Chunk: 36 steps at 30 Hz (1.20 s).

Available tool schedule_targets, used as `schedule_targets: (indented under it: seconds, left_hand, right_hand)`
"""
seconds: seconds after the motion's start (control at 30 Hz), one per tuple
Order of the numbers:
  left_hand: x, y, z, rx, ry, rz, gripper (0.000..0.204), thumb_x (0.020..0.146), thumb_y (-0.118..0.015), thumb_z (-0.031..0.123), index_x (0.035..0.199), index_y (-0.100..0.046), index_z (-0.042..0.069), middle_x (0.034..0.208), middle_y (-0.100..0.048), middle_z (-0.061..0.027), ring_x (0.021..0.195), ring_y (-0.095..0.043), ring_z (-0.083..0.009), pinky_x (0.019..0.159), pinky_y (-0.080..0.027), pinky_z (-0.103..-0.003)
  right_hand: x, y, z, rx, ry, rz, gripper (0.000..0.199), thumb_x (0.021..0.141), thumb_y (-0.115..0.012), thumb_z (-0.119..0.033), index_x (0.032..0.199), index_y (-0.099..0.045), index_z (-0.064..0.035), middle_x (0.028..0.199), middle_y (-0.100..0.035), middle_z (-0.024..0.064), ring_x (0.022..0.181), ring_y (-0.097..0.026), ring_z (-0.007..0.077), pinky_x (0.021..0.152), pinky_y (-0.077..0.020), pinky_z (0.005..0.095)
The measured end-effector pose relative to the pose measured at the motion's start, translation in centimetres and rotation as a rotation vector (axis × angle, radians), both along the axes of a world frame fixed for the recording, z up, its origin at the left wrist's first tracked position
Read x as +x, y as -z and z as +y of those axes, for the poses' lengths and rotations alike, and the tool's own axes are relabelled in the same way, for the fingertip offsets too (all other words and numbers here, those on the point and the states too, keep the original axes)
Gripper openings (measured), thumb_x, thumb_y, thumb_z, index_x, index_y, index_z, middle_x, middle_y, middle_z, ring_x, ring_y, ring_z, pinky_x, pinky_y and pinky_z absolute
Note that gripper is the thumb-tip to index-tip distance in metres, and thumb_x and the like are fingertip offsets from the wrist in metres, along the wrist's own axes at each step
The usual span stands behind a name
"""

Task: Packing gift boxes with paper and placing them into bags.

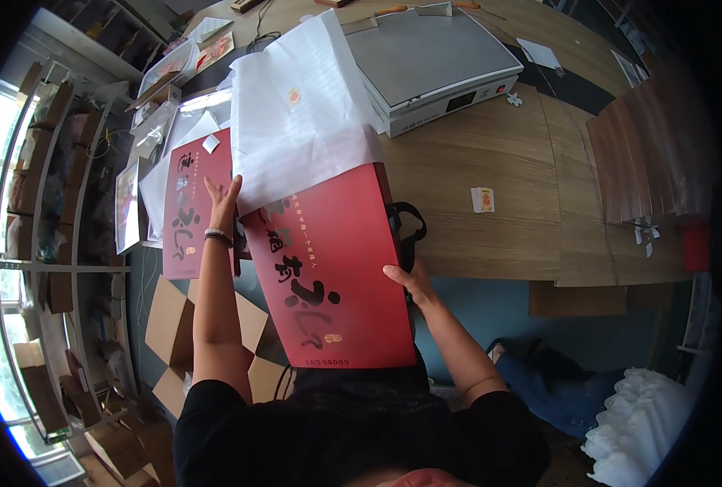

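A large red flat gift box (328, 276) with dark brush lettering and a black strap handle (412, 223) lies tilted before me. A white soft packing sleeve (296, 105) with a small orange-yellow sticker covers its far end. My right hand (412, 284) grips the box's right edge, thumb on top and fingers hidden beneath. At the sleeve's left edge, my left hand (224, 199) has its fingers apart, in front of a second red box (184, 207). A small white piece (211, 144) sits on that second box.
A grey-topped machine (434, 57) stands on the wooden table (458, 154). Small cards (482, 200) lie near it. Stacked brown boards (649, 150) rise at the right. Open cartons (170, 325) are below left, shelves (48, 187) beyond. Another person in a white top (641, 426) is at lower right.
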<state>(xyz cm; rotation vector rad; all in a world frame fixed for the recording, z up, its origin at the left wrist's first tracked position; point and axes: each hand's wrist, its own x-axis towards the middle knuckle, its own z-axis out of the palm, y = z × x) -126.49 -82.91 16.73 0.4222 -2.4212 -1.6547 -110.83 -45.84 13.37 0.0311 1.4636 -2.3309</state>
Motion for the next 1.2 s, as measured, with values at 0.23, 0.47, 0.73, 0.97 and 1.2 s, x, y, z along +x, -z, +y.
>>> schedule_targets:
  seconds: [0.23,0.47,0.73,0.97,1.2]
  left_hand:
    - [-4.1,-6.0,-0.8,0.863,0.197,-0.151,0.061,0.083,-0.063,0.032,0.128,-0.038,-0.001,0.116,-0.054,-0.0146,0.103,-0.056,-0.0244,0.090,-0.046,-0.036]
    - [-6.1,-12.4,-1.1,0.654,0.382,0.205,0.069,0.073,-0.074,0.024,0.126,-0.040,-0.002,0.115,-0.054,-0.0119,0.106,-0.053,-0.0227,0.091,-0.043,-0.037]
    - [-4.2,-8.1,-2.5,0.500,0.415,0.241,0.086,0.065,-0.081,0.028,0.131,-0.034,0.001,0.124,-0.049,-0.0111,0.112,-0.049,-0.0244,0.094,-0.041,-0.038]
    - [-1.3,-7.9,-2.5,0.527,0.459,0.379,0.071,0.065,-0.081,0.022,0.122,-0.046,-0.002,0.114,-0.056,-0.0096,0.104,-0.054,-0.0212,0.092,-0.041,-0.035]
    - [-1.8,-7.6,-2.3,0.484,0.607,0.157,0.061,0.071,-0.078,0.018,0.120,-0.048,-0.002,0.115,-0.056,-0.0096,0.106,-0.052,-0.0196,0.092,-0.041,-0.034]
  right_hand:
    - [-7.2,-1.7,-0.8,-0.031,-0.010,0.101,0.077,0.070,-0.070,-0.038,0.130,-0.037,-0.0014,0.118,-0.048,0.0087,0.110,-0.046,0.0198,0.095,-0.0356,0.0360]
    - [-15.7,-3.1,0.7,0.086,-0.016,0.232,0.089,0.064,-0.073,-0.039,0.135,-0.032,-0.0036,0.124,-0.043,0.0082,0.118,-0.039,0.0220,0.101,-0.0304,0.0354]
    - [-16.3,-11.3,6.3,1.195,-0.427,0.149,0.097,0.055,-0.077,-0.056,0.125,-0.045,0.0030,0.123,-0.051,0.0217,0.117,-0.047,0.0324,0.100,-0.0342,0.0418]
    - [-16.7,-19.6,0.4,0.466,0.178,0.865,0.132,0.045,-0.083,-0.055,0.143,-0.010,-0.0051,0.144,-0.021,0.0177,0.134,-0.022,0.0324,0.106,-0.0229,0.0458]
    - [-16.8,-13.8,-0.6,0.333,0.098,0.544,0.106,0.066,-0.079,-0.038,0.141,-0.014,-0.0023,0.136,-0.031,0.0156,0.128,-0.028,0.0276,0.104,-0.0268,0.0397]
